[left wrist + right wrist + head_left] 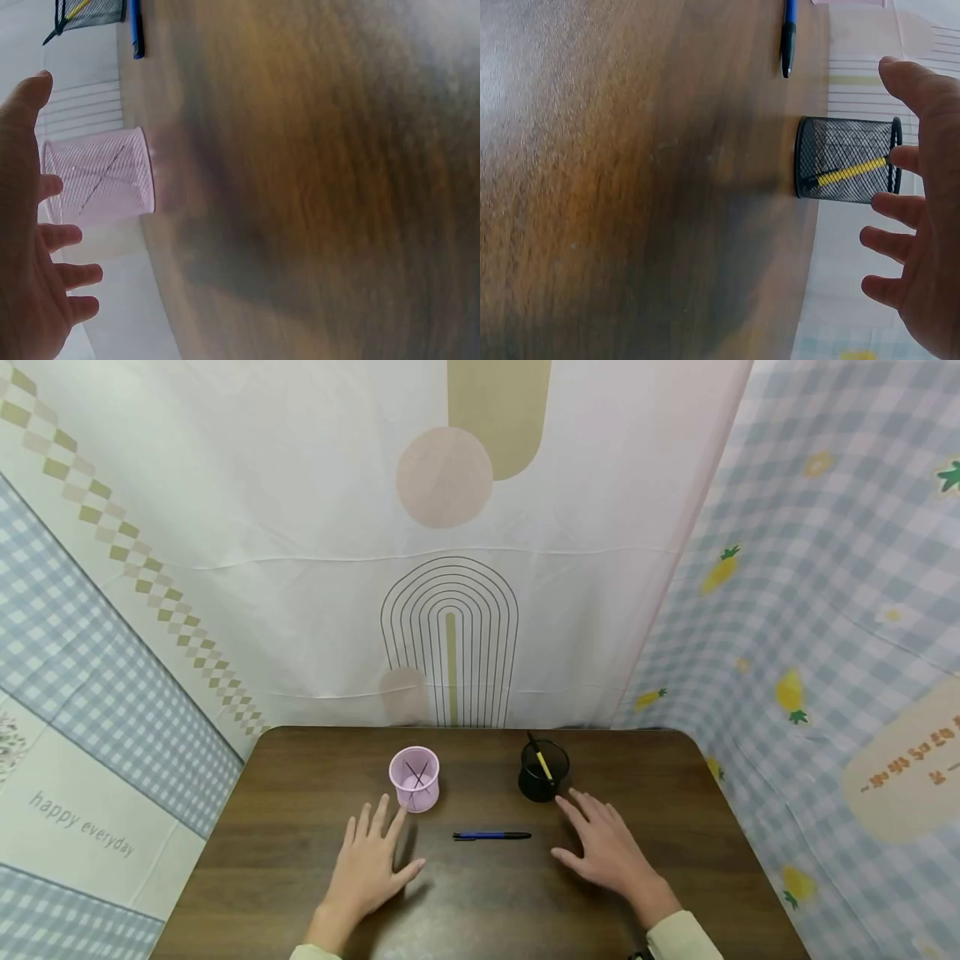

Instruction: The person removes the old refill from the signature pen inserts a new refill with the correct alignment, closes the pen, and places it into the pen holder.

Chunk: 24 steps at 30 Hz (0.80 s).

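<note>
My left hand (367, 864) hovers over the table with its fingers spread, just in front of a pink mesh pen cup (415, 781). It holds nothing. Dark crossing lines show inside that cup, seen through the mesh in the left wrist view. On the other side, my right hand (606, 846), also spread and holding nothing, is close to a black mesh pen cup (847, 159). A black and yellow pen (540, 758) leans inside the black cup. Between the hands a blue pen (491, 836) with black ends lies crosswise on the table, touched by neither hand.
The brown wooden table (300, 827) has rounded back corners. A white patterned cloth (322, 635) hangs right behind its back edge. Checked blue cloths hang at both sides, the right one (750, 693) printed with pineapples.
</note>
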Motion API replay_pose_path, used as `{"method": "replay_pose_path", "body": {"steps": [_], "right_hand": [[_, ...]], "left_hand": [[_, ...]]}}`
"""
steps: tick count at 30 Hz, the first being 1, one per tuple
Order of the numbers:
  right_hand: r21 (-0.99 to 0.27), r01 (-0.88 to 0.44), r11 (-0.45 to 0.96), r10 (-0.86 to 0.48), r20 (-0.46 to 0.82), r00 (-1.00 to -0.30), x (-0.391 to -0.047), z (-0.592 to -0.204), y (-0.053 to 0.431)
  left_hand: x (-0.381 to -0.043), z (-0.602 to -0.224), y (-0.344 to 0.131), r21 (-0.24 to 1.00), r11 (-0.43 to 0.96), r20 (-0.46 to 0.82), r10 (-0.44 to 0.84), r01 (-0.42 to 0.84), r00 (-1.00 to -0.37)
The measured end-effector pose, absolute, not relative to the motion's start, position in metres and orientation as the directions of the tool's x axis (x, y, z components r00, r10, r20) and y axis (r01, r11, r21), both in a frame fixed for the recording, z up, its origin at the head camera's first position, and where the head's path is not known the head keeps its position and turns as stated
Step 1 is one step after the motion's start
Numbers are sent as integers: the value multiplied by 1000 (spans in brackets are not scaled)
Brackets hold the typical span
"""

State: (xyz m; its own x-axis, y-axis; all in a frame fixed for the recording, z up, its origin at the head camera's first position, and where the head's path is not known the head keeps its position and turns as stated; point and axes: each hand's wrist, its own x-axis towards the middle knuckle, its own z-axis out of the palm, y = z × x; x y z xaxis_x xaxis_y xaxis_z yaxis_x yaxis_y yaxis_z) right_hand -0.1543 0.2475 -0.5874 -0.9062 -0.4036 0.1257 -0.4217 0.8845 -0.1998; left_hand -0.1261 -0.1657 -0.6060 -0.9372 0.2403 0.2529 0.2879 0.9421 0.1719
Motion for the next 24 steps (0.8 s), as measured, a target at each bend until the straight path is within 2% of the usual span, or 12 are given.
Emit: {"method": "replay_pose_path", "body": {"steps": [8,24], "right_hand": [[-192,-475,859,-453,148,-879,-156,-593,238],[-202,-516,832,-508,94,-856,-166,-601,223]], "left_hand": [[-129,-613,-149,170,927,232,293,335,-927],[-141,-620,-127,194,864,258,412,465,-874]]}}
